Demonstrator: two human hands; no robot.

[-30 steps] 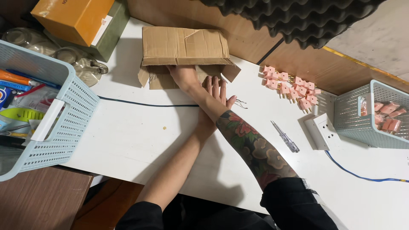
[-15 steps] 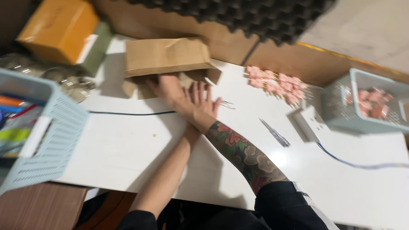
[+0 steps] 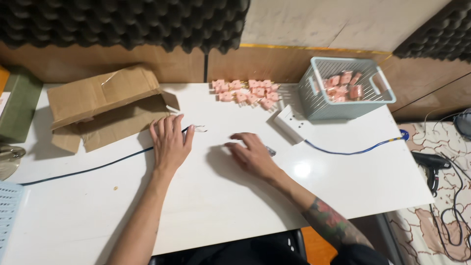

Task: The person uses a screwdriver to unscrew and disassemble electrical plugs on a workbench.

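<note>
Table (image 3: 206, 206): plain white from where I'm watching, with a glossy spot of light.
Cardboard box (image 3: 105, 98): I see dull brown, flaps the same.
Cable (image 3: 98, 166): dark, nearly black, on the white.
Small parts (image 3: 245, 91): I count only pink, a whole cluster.
Basket (image 3: 343, 105): pale blue-grey with a slatted pattern, and I spot more pink inside.
Cord (image 3: 353, 148): blue.
Right forearm (image 3: 331, 221): I make out a red and green tattoo.
Wall foam (image 3: 122, 22): charcoal, egg-crate bumps.

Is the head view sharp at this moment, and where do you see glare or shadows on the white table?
In the head view the picture is sharp; a small bright glare spot lies on the white table beside the right hand; soft shadows fall left of that hand and under the left hand and the cardboard box.
</note>
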